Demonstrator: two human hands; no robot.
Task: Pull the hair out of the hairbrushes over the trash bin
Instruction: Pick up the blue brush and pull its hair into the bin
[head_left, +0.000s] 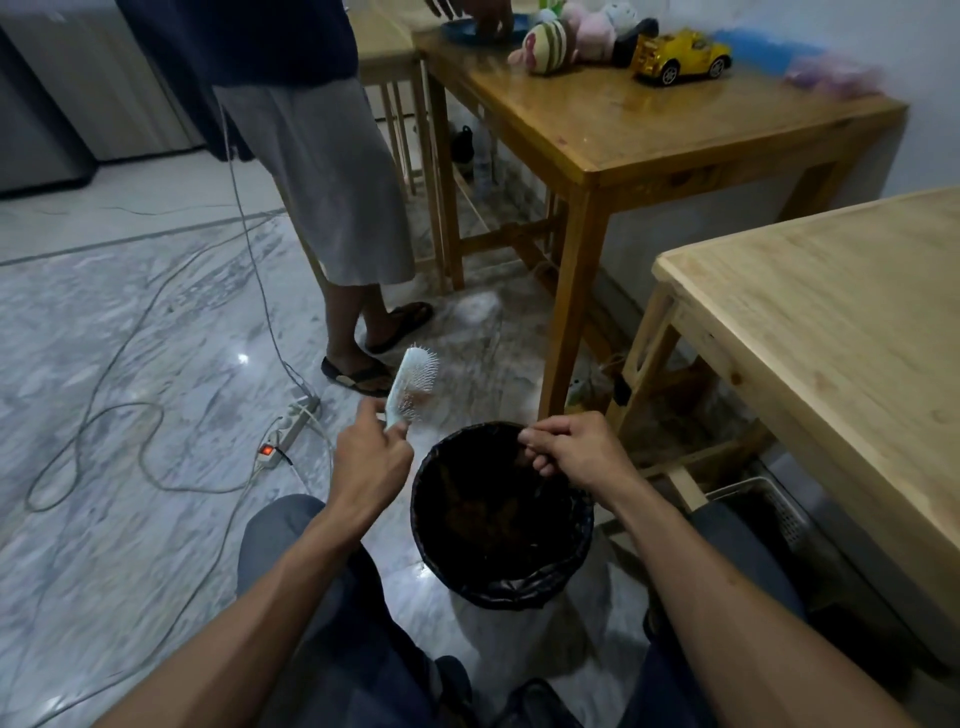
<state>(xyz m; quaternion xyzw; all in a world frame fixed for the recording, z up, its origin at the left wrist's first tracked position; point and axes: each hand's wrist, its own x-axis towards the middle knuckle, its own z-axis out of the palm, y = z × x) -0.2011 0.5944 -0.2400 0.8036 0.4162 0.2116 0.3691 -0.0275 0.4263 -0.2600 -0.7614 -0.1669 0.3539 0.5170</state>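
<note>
My left hand (370, 457) grips the handle of a pale hairbrush (413, 384), which points up and away with its pins facing right, just left of the trash bin. A round trash bin (576, 535) lined with a black bag stands on the floor between my knees, with brownish hair lying inside. My right hand (569, 449) hovers over the bin's far right rim with fingertips pinched on a thin tuft of dark hair hanging toward the bin.
Another person (322, 171) in sandals stands ahead on the marble floor. A power strip (285, 431) and cables lie to the left. A wooden table (649, 135) with toys is ahead, a pale wooden table (841, 332) to the right, and a basket (774, 504) below it.
</note>
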